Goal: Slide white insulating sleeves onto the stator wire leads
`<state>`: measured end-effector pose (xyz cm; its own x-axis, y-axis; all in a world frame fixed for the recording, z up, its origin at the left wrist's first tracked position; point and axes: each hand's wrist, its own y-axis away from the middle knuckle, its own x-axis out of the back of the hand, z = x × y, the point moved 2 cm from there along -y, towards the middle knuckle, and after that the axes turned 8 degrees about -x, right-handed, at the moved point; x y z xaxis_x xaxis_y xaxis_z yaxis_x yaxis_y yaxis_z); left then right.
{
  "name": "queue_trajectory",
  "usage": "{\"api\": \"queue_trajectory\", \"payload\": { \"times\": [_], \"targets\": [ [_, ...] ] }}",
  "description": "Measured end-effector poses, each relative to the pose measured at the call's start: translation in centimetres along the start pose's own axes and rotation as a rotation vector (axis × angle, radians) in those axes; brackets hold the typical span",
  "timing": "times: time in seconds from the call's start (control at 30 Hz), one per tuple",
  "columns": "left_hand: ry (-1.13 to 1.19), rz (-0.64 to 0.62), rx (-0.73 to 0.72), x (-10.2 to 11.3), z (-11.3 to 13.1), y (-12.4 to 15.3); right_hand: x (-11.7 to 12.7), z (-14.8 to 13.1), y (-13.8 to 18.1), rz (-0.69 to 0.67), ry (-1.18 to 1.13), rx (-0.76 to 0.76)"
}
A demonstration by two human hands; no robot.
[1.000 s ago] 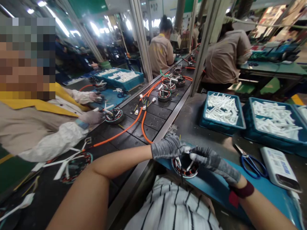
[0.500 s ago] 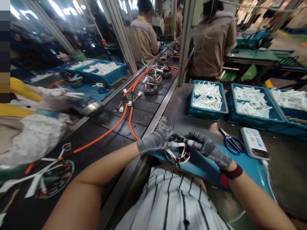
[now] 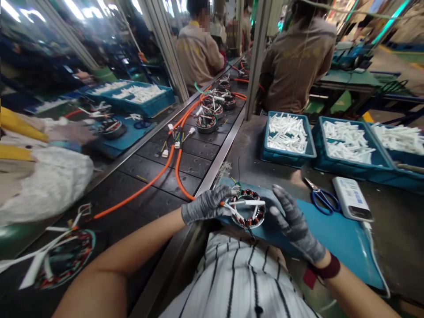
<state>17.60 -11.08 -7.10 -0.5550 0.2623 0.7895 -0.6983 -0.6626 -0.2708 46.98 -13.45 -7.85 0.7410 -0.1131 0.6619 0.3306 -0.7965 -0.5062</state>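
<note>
The gloved left hand (image 3: 203, 205) is clamped on the edge of a copper-wound motor stator (image 3: 248, 211) lying on a blue mat (image 3: 331, 236) on the counter (image 3: 251, 145), while the right hand (image 3: 293, 223) (open, touching nothing) stands apart just beside it.

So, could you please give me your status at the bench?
Left hand on the wound stator. Right hand open, apart from it. Blue mat beneath.
</note>
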Motion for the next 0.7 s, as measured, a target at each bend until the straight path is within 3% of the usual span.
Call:
{"api": "queue_trajectory", "payload": {
  "times": [0.1,0.17,0.3,0.43,0.6,0.7],
  "targets": [
    [-0.02,0.038,-0.022,-0.3,0.0,0.9,-2.4,-0.5,2.9,0.03,0.199,0.181],
    [-0.084,0.051,-0.02,-0.5,0.2,1.7,-4.0,-0.6,2.8,0.079,0.282,0.243],
    [-0.302,0.05,-0.024,-0.2,1.0,2.0,-5.1,0.5,-1.9,0.175,0.413,0.153],
    [-0.543,-0.051,-0.017,0.2,1.3,-0.9,-3.7,0.5,-6.2,0.241,0.351,0.051],
    [-0.66,-0.069,0.082,-0.1,0.7,-4.0,-3.8,-1.8,-8.1,-0.184,0.151,0.068],
    [-0.658,-0.109,0.06,-0.6,0.4,-4.2,-3.9,-2.4,-8.9,-0.274,0.133,0.007]
  ]
}}
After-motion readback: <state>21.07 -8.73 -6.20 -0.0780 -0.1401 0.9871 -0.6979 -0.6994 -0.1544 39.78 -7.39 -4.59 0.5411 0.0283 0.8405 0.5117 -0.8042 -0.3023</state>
